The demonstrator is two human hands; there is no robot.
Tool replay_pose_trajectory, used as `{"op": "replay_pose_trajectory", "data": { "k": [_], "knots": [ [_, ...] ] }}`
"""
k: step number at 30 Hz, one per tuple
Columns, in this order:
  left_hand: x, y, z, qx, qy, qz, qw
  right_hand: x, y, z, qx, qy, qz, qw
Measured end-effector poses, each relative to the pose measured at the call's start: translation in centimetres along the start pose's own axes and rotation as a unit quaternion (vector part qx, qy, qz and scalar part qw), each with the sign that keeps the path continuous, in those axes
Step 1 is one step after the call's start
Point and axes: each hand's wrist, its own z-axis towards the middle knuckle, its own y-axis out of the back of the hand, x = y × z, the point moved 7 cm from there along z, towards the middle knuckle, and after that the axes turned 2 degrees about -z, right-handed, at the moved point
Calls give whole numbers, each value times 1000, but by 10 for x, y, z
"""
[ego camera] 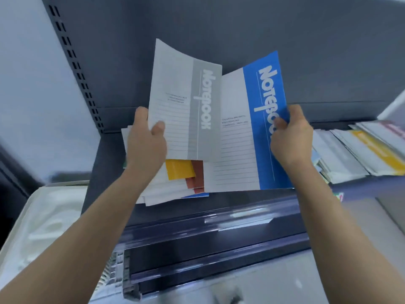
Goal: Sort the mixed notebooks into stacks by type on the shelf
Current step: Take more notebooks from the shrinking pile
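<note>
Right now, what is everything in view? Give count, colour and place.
grey notebook: one, grey and white, held up, left of the blue one
blue notebook: one, blue and white, held up
mixed pile: one, yellow, red-brown, blue and white covers, on the shelf under the held notebooks
fanned pile: one, white and yellow covers, on the shelf at right
shelf: one, dark grey
slotted upright: one, dark grey, upper left
white container: one, blurred, lower left
left hand: grip on grey notebook
right hand: grip on blue notebook
</note>
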Motion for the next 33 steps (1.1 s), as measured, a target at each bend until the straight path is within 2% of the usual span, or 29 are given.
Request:
{"op": "replay_pose_trajectory", "data": {
  "k": [7, 19, 24, 33],
  "knots": [
    [-39, -84, -20, 19, -18, 13, 1000, -71, 66, 27, -47, -6, 13, 999],
    [-109, -284, -86, 28, 7, 4, 1000, -237, 172, 110, -17, -32, 40, 999],
    [-130, -331, -93, 42, 23, 2, 999, -272, 196, 134, -7, -43, 37, 998],
    [-160, -402, -66, 78, 2, -18, 997, -313, 233, 171, -45, -68, -8, 997]
  ]
}}
